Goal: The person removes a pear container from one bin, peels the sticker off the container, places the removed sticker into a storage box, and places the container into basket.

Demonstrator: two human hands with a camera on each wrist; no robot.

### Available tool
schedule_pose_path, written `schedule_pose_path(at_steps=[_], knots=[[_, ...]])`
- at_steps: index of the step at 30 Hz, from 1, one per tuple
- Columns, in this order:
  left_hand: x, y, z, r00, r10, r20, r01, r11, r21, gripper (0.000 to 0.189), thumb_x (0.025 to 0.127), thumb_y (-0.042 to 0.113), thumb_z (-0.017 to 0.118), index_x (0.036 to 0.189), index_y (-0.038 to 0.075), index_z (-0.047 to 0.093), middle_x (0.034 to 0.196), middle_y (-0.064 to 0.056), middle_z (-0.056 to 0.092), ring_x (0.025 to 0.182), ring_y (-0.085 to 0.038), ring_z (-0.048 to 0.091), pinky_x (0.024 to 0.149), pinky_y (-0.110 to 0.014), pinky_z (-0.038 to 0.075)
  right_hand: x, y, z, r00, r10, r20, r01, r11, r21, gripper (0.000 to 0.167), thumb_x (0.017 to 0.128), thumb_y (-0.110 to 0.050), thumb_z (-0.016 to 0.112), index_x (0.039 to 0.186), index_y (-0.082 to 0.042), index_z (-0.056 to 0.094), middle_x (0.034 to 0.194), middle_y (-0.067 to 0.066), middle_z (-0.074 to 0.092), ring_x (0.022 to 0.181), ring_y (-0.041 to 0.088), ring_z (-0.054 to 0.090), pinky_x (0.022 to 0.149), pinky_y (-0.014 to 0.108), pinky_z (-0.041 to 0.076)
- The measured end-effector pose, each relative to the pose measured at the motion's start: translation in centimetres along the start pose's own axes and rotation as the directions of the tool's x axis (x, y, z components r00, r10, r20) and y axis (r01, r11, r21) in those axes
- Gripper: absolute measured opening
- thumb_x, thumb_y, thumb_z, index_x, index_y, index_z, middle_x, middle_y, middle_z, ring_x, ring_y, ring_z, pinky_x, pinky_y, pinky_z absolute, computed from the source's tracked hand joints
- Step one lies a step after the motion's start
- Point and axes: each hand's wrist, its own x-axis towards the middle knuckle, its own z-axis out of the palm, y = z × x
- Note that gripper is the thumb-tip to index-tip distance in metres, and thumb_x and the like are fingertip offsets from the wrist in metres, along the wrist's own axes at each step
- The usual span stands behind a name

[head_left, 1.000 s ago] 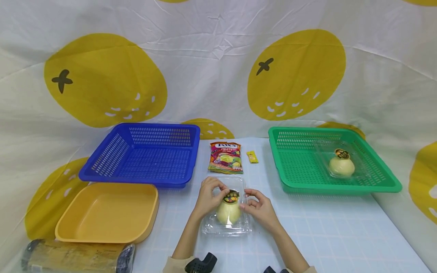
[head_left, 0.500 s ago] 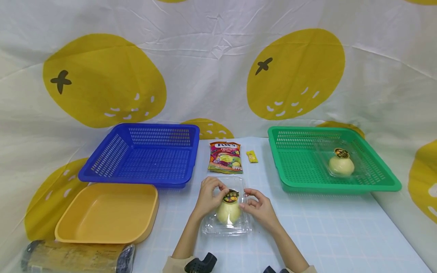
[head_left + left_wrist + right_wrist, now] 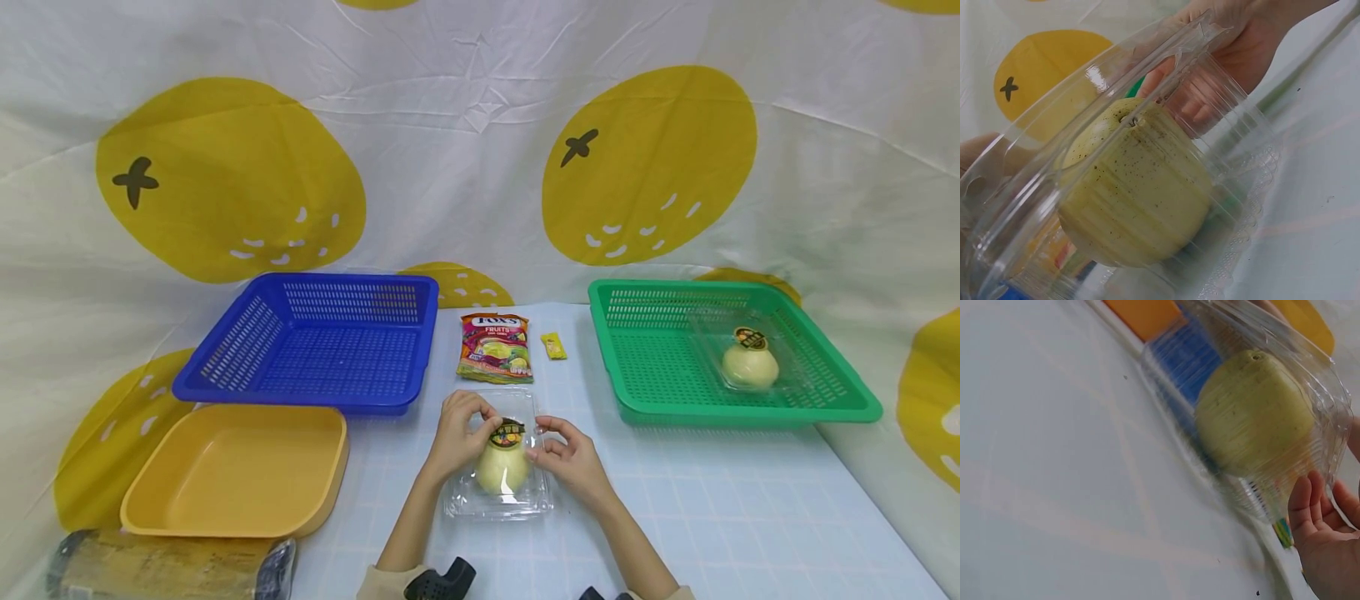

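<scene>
Box (image 3: 498, 507), clear plastic and lidded, lies before you just on the near side of the candy bag (image 3: 495, 350), with a pale yellow fruit (image 3: 502, 472) showing through it. A black-and-gold label (image 3: 508, 434) sits on the lid, over the fruit's far end. Your left hand (image 3: 459, 432) is at the box's left, its bent fingers and thumb grasping the plastic, thumb tip at the label. Your right hand (image 3: 575, 460) is at the opposite edge, fingers and thumb grasping the rim. From your left wrist you see dark specks on the fruit and a small stem hollow. Whether the whole base of the box touches the worktop (image 3: 720, 517), you cannot tell.

Just to the right of the bag lies a small yellow sweet (image 3: 553, 346). To the left of the bag you have a blue basket (image 3: 337, 358); well to the bag's right, a green basket (image 3: 648, 358) holding a second box (image 3: 712, 333) with a similar label and another pale fruit (image 3: 750, 367). Left of the bag and nearer you sits an orange tray (image 3: 240, 475), just in front of the blue basket. Nearer you again, on that same side of the bag, lies a brown roll (image 3: 168, 567) with dark ends, wrapped in clear film. Behind the bag hangs a white cloth (image 3: 465, 192) printed with large yellow shapes.
</scene>
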Motion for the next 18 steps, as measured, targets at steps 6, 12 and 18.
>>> schedule_pose_path(at_steps=[6,12,18], knots=[[-0.06,-0.22,0.01,1.000,-0.006,0.007,0.006,1.000,-0.003,0.013,0.073,0.002,0.072,0.069,0.010,0.063,0.070,0.002,0.062,0.083,-0.020,0.053,0.086,-0.041,0.036,-0.02,-0.02,0.04,1.000,0.027,-0.016,-0.026,1.000,0.006,0.052,0.078,0.005,0.069,0.124,0.011,0.047,0.110,0.011,0.053,0.074,0.006,0.058,0.065,0.018,0.050],[-0.02,-0.25,-0.11,1.000,-0.020,0.022,0.020,1.000,-0.019,0.012,0.074,0.002,0.071,0.069,0.009,0.063,0.071,0.002,0.062,0.084,-0.020,0.053,0.087,-0.042,0.035,0.03,0.13,-0.08,1.000,0.018,-0.004,-0.018,1.000,0.000,0.051,0.079,0.003,0.069,0.124,0.010,0.047,0.109,0.015,0.052,0.073,0.005,0.057,0.066,0.018,0.050],[0.02,-0.19,-0.23,0.998,-0.039,0.039,0.040,0.999,-0.034,0.011,0.074,0.002,0.071,0.069,0.009,0.063,0.072,0.001,0.062,0.085,-0.021,0.052,0.089,-0.044,0.034,0.02,0.12,-0.14,1.000,0.021,-0.002,-0.021,1.000,-0.004,0.051,0.079,0.002,0.070,0.124,0.010,0.047,0.110,0.014,0.050,0.072,0.005,0.057,0.066,0.018,0.050]])
